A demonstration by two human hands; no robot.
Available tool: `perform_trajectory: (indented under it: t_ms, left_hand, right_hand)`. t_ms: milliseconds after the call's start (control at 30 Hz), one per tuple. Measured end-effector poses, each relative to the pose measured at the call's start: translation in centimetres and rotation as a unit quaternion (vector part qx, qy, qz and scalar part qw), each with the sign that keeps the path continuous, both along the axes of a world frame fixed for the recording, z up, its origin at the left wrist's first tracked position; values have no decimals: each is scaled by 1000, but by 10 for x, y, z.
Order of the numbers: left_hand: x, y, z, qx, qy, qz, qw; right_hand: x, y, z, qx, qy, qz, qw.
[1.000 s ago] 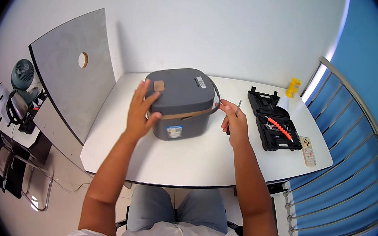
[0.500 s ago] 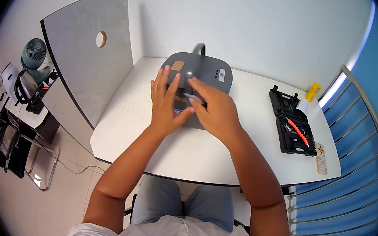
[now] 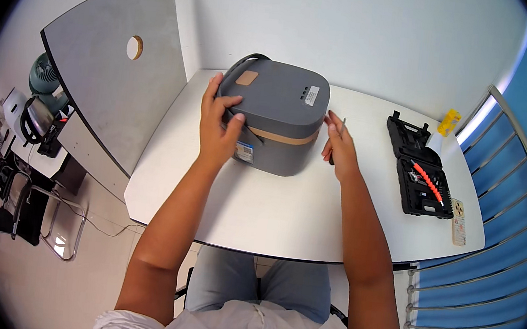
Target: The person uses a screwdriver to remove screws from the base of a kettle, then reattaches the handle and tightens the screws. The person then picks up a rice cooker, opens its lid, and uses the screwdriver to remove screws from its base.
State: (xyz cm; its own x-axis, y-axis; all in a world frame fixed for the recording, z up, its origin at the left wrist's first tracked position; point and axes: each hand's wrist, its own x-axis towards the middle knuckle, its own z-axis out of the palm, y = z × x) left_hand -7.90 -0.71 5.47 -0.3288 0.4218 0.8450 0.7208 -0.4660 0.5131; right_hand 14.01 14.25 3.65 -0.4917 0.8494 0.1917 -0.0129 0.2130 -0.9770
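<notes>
A dark grey lidded box [image 3: 271,149] with rounded corners, a tan band and a tan patch on top stands on the white table. Its carrying handle [image 3: 229,71] lies over toward the left edge of the lid. My left hand [image 3: 219,128] grips the box's front left corner, fingers along the left side and on the lid, thumb near the lid's front edge. By the right side of the box, my right hand [image 3: 342,152] is closed around a slim tool with a thin grey tip [image 3: 343,125] and a dark lower end; its exact kind is unclear.
An open black tool case [image 3: 422,168] with a red flexible shaft lies at the table's right. Next to it are a patterned card-like piece [image 3: 458,222] and a yellow item [image 3: 449,122]. A grey partition [image 3: 113,65] stands on the left, metal railings [image 3: 498,189] on the right.
The handle has swung down to the left. My hands have parted from above the lid: the left to the box's left corner, the right to its right side. The box looks slightly turned.
</notes>
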Motion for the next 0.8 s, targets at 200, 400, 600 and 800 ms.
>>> perform_trajectory:
  t_ms: [200, 400, 600, 800]
  left_hand:
    - [-43, 18, 2, 48, -151, -118, 980]
    - [-67, 26, 0, 29, -281, -212, 936]
    - [-72, 25, -1, 11, -296, -249, 922]
    - [-83, 25, -25, 31, -373, -208, 904]
  right_hand:
    - [-6, -13, -6, 6, -1, 37, 999]
    - [-19, -36, -20, 98, -21, 0, 995]
    - [-13, -33, -8, 15, -14, 30, 999]
    - [-9, -31, -1, 8, 0, 51, 999]
